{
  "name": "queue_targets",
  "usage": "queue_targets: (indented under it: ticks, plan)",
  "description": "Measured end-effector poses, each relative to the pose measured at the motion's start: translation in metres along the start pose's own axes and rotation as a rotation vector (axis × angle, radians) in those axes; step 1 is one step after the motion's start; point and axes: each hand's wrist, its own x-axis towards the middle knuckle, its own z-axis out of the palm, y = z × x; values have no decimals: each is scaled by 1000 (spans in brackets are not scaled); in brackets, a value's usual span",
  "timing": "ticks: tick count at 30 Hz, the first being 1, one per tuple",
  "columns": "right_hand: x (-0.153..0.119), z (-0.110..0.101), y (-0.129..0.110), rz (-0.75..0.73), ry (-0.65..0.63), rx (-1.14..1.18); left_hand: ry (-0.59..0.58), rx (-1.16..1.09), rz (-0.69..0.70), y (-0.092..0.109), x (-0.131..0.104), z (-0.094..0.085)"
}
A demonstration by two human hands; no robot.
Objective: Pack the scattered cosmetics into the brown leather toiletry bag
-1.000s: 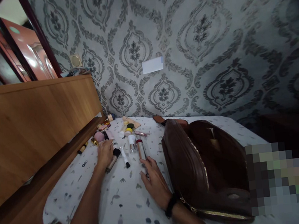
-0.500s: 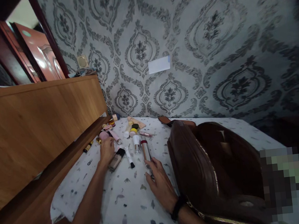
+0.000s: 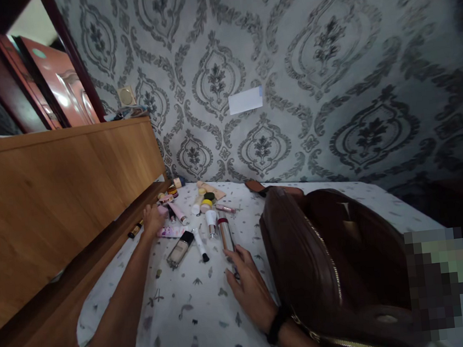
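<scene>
1. Two hands, both yours.
2. One wristband, worn by you.
3. One bag before you.
4. One square bottle.
5. One yellow-lidded jar.
6. One red-banded tube.
7. One wall card facing you.

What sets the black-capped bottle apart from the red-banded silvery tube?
The black-capped bottle is beige and boxy, whereas the silvery tube is slim and rounded. The bottle lies slanted, while the tube points nearly straight away. The right hand is at the tube, no hand at the bottle. Both lie on the patterned sheet.
</scene>
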Motion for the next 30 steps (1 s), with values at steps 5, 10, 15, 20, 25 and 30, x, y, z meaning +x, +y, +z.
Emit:
queue_targets:
  ticks: [5,10,15,20,25,30]
  plan:
    - [0,0,0,-1,19,-5,43,-173,-45,-6,-3,0]
    - [0,0,2,7,12,6,56,-458,-18,-17,-11,-3]
    - [0,3,4,-12,13,18,4,-748,-15,-29,-30,-12]
    - [0,5,3,-10,28,18,-42,-892,-56,-34,-52,-23]
    - [0,5,2,15,27,25,-7,-879,-10,-38,-72,-37]
    - [0,6,3,12,40,38,134,-425,262,-39,-103,-52]
